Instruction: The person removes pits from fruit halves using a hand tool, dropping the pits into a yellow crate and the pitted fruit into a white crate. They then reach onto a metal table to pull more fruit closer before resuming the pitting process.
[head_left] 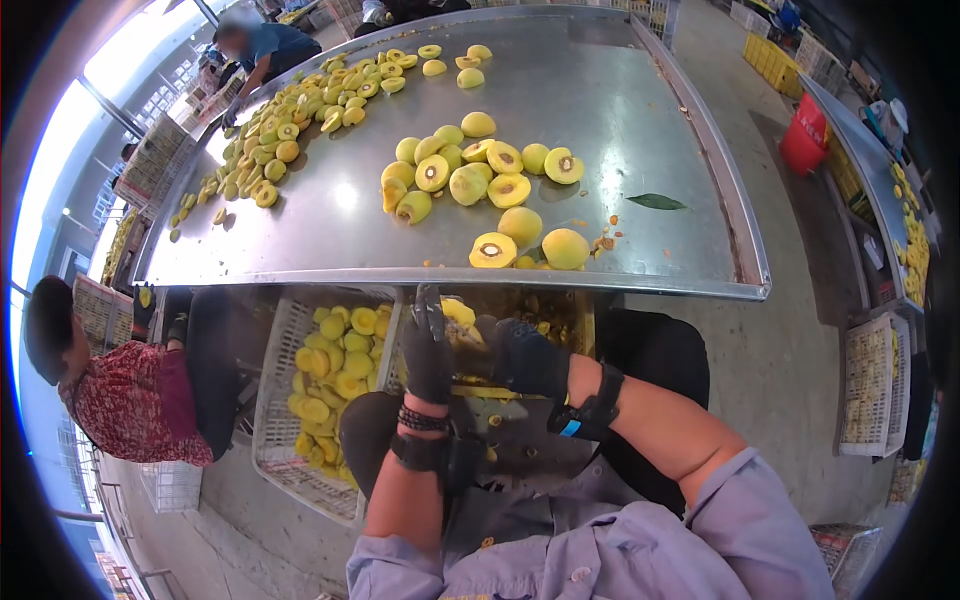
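Note:
My left hand, in a dark glove, is just below the table's front edge with its fingers closed at the side of a yellow peach half. Close by on the right, my gloved right hand is curled against the same fruit. Whatever is inside its fingers is hidden and blurred. Under both hands is a bin with wet scraps in it. Beyond them, several halved peaches lie on the metal table, some cut side up with the pit showing.
A white crate of peach halves stands at my left. A larger peach pile covers the table's far left, and a green leaf lies at right. One person sits at left; another leans over the far corner.

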